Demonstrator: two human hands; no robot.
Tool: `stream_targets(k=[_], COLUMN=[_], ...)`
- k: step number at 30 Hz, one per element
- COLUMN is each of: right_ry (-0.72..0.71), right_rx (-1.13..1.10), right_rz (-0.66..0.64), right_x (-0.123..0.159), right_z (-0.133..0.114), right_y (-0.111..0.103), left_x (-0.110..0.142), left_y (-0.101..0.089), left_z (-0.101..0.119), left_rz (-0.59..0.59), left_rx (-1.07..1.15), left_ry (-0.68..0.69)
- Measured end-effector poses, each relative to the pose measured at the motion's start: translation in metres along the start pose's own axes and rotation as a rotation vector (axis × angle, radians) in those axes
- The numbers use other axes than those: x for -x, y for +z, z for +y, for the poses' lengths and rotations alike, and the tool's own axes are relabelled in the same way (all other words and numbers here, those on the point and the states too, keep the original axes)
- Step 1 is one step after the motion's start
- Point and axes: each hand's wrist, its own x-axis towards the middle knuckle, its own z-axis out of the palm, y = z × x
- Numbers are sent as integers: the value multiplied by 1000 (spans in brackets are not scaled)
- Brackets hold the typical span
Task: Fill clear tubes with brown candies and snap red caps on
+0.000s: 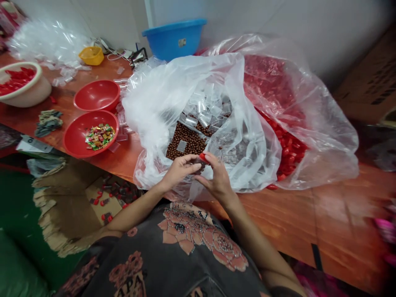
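Over the front of a white plastic bag (154, 111), my left hand (179, 171) is closed around a small clear container (200, 163) with dark contents. My right hand (218, 179) pinches the red cap (203, 156) at the container's upper end; whether the cap is fully seated cannot be told. Part of the container is hidden by the fingers. Just beyond my hands, many small brown balls (188, 138) lie in the open bag. Clear empty containers (202, 107) are heaped behind and among them.
A clear bag of red caps (287, 152) stands to the right. Leftward are a red bowl of wrapped pieces (72, 138), another red bowl (97, 95) and a white tub (37, 88). A blue basin (173, 39) stands behind. Below the table edge, a cardboard box (64, 210) holds red-capped containers.
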Motion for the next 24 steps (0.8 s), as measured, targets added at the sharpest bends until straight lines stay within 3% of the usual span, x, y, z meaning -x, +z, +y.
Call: stream_targets(k=[4, 7, 10, 12, 16, 19, 22, 24], right_ry=[-30, -50, -23, 37, 266, 321, 306, 312], right_rx=[-14, 11, -29, -42, 222, 390, 415, 394], right_rz=[12, 6, -146, -231, -108, -189, -298, -298], right_x=[4, 3, -5, -12, -24, -24, -22, -22], right_z=[-7, -9, -3, 12, 62, 95, 106, 102], right_y=[18, 23, 13, 1, -19, -18, -12, -11], left_x=[-3, -6, -7, -7, -8, -11, -14, -16], left_y=[9, 14, 12, 9, 2, 0, -2, -3], left_z=[-16, -28, -31, -28, -18, -16, -18, -19], left_rz=[64, 152, 253, 261, 208, 187, 166, 150], left_rx=[138, 125, 78, 43, -5, -15, -11, -23], left_ry=[-13, -5, 18, 16, -31, -31, -35, -43])
